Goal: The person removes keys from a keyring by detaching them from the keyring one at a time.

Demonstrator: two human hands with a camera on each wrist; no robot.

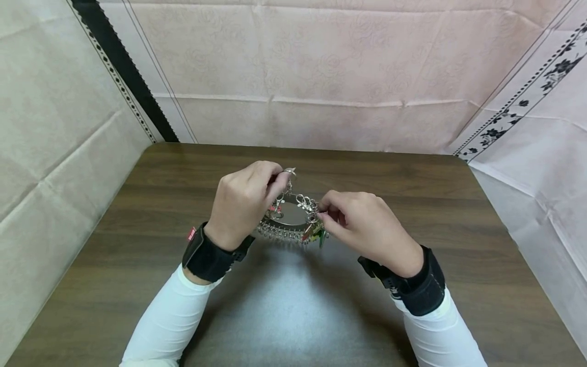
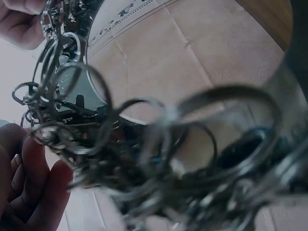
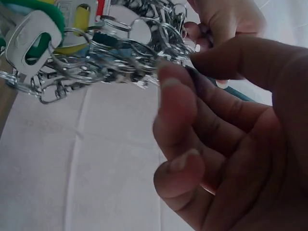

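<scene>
Silvery metal rings and short chains [image 1: 306,204] hang in a tangle between the two hands, draped around a round, shiny piece [image 1: 293,213] with a dark rim. Whether that piece is a hollow container, or holds anything, I cannot tell; its middle shows pale in the head view. The left hand [image 1: 247,196] pinches one ring at the top of the tangle between thumb and fingers; the right hand [image 1: 364,221] grasps links at its right edge with thumb and forefinger. Many small rings overlap, too many to count. Just below the right hand's fingertips dangle coloured tags, at least one green [image 3: 52,13], one yellow [image 3: 82,18] and one red [image 3: 100,6], smooth and plastic-looking. Two black cuffs [image 1: 213,255] circle the wrists, above two white, creased sleeves [image 1: 169,316]. Beneath both hands lies one wood-grained tabletop [image 1: 293,316], glossy between the forearms. Beyond the hands, pale creased cloth [image 1: 312,61] hangs, with black floral trim [image 1: 518,107] past the right hand.
</scene>
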